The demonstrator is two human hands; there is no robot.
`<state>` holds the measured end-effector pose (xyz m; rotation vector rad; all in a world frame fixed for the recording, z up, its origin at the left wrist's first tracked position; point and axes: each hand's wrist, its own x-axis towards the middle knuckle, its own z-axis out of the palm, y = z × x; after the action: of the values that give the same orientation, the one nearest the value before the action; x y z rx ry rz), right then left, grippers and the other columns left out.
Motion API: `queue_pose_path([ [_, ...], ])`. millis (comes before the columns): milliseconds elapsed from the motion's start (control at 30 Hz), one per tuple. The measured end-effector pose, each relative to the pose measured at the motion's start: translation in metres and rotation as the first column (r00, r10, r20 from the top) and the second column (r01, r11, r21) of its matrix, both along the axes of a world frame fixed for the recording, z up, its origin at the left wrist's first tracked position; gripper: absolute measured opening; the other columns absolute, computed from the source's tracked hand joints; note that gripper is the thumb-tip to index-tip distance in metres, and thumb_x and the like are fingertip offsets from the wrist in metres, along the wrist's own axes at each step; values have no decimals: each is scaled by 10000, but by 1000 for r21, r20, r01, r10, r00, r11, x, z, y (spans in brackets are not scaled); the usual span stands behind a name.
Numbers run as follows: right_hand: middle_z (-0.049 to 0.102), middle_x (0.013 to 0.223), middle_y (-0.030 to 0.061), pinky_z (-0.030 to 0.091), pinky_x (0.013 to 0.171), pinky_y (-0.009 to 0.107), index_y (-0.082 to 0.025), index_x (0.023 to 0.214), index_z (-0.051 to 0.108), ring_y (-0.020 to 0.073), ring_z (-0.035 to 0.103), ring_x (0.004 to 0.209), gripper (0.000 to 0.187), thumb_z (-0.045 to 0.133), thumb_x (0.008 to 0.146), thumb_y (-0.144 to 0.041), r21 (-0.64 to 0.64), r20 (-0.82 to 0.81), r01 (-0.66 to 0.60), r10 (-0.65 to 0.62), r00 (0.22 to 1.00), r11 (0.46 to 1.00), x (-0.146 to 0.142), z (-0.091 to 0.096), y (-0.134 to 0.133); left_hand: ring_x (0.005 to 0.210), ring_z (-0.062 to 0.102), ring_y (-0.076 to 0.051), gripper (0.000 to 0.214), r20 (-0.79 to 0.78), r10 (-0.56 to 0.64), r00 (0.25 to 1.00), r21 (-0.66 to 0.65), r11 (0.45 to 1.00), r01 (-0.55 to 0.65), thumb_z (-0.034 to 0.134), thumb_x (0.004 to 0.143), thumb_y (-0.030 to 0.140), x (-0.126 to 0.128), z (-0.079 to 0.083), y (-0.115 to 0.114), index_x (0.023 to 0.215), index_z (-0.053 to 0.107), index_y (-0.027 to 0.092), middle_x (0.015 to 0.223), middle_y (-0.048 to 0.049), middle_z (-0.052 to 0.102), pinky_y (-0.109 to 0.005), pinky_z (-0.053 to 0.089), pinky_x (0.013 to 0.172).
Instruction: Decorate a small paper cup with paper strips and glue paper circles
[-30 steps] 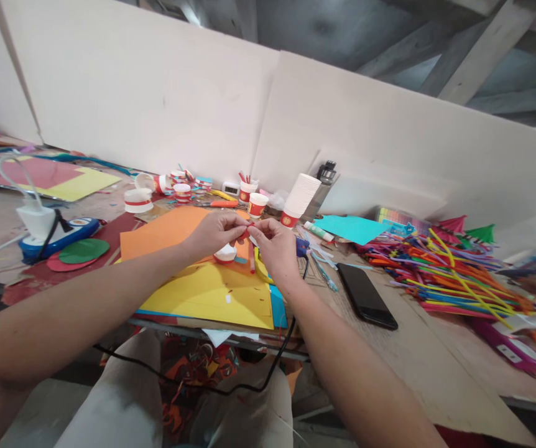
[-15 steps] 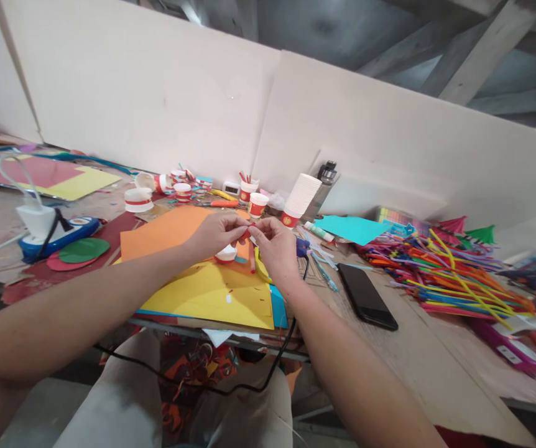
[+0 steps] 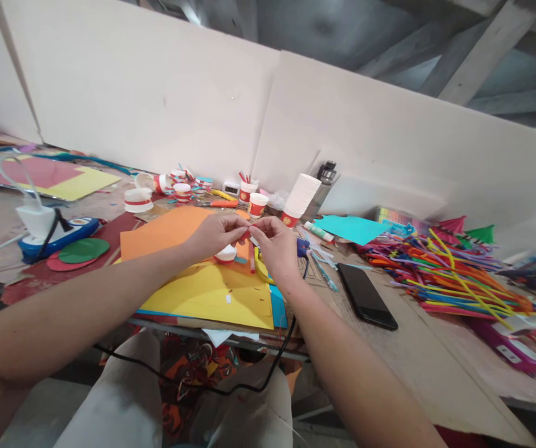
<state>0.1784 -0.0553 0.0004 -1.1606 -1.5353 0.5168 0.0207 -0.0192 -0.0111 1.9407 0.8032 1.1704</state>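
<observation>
The left hand (image 3: 216,235) and right hand (image 3: 276,247) pinch a small red piece (image 3: 246,236) between their fingers, and a short, round, white-and-red paper cup (image 3: 226,254) sits just below the left fingers

left hand (image 3: 219,233) and right hand (image 3: 273,246) close together at the fingertips, thumbs and forefingers pinched. bare left forearm (image 3: 104,289) and bare right forearm (image 3: 342,348) diverge behind the hands, both extended forward.

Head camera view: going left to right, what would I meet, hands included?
Boxy white plug, round green paper disc, left bare hand, small red piece, right bare hand, black rectangular phone, heap of thin multicoloured stems.
</observation>
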Motion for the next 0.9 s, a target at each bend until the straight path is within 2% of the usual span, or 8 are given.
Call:
queue_pose_path([
  [233,651,696,3,445,503,255,-220,719,601,143,595,602,127,638,798,-312,11,15,14,-15,1000,1000,0,2,-3,573,534,-97,249,19,-4,1000,-37,999,5,618,830,367,1,2,-2,869,711,139,659,-13,630,-214,429,562],
  [533,638,689,-5,465,604,280,-212,725,590,140,577,621,120,625,796,-302,32,-6,45,-45,999,998,1,0,1,634,550,-106,364,91,-141,986,-196,968,157,609,843,491,0,0,4,827,694,137,698,-23,624,-225,443,612],
  [700,637,696,0,450,535,270,-222,728,591,148,589,615,130,621,799,-327,10,-25,40,-40,999,999,1,-1,2,611,543,-96,303,132,-123,984,-246,957,153,748,735,379,2,1,2,913,700,139,692,-4,631,-221,434,593],
  [900,634,693,-2,440,489,258,-224,729,588,142,586,595,141,619,801,-341,0,-40,30,-30,999,1000,0,-1,2,593,530,-87,237,189,-83,979,-224,967,125,738,741,331,2,0,4,869,699,135,661,9,615,-222,422,581],
])
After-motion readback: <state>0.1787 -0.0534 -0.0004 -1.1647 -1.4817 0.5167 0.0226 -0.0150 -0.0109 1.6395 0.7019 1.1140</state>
